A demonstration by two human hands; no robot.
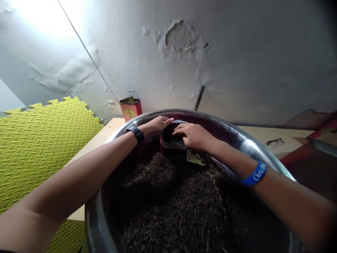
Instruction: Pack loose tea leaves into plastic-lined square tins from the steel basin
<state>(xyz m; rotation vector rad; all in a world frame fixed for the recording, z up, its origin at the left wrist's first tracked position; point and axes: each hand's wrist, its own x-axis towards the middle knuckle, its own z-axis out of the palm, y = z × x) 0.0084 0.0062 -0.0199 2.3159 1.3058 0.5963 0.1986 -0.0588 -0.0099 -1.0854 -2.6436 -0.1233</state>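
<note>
An open container, part-filled with dark leaves, is placed between the left grip and the right grip. The leaves seem to be being settled inside; a steadied rim and light finger pressure are probably called for next. The far-left rim is touched by the left grip, fingers extended; the right grip is curled over the opening. Whether anything is clasped cannot be told. Nearer than both grips, a leaf heap is held by the metal basin.

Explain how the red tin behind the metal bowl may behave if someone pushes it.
The red tin has flat sides and crisp edges, so it is probably stiff and unlikely to roll. It looks taller than wide, so a high push might tip it.
</note>
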